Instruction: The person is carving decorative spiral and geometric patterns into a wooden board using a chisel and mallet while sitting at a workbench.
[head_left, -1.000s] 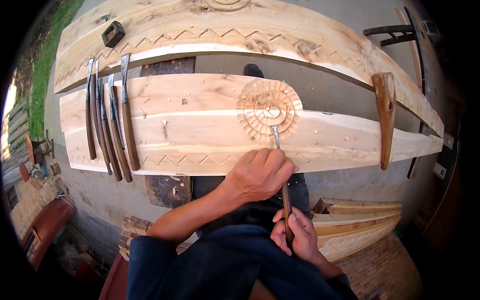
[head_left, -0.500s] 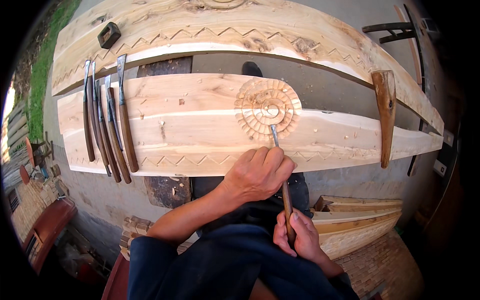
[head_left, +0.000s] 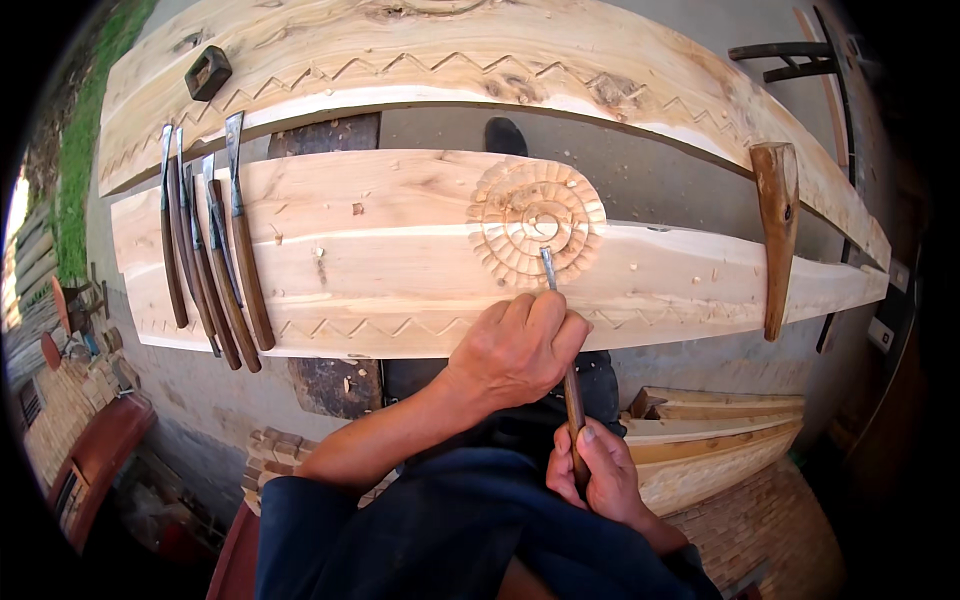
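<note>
My left hand [head_left: 515, 350] grips the upper shaft of a chisel [head_left: 573, 403], whose steel tip rests in a carved spiral rosette [head_left: 495, 205] on the pale plank [head_left: 370, 250]. Lower down, my right hand [head_left: 595, 470] is closed round the wooden handle. Several wooden-handled chisels [head_left: 255, 290] lie side by side across the plank's left part. A tapered wooden mallet [head_left: 778, 230] lies across its right part. A zigzag groove runs along the near edge, partly hidden by my left hand.
A second carved plank [head_left: 420, 70] lies beyond, bearing a black hollow block [head_left: 208, 73]. A dark wooden support [head_left: 330, 390] is under the planks. More boards [head_left: 715, 445] are at lower right, a red curved object [head_left: 110, 450] at lower left, dark trestle-like pieces [head_left: 800, 65] at upper right.
The planks and chisels at left appear slightly farther left and lower in view. My right hand's fingers have closed a little more on the handle; both hands keep hold of the chisel.
</note>
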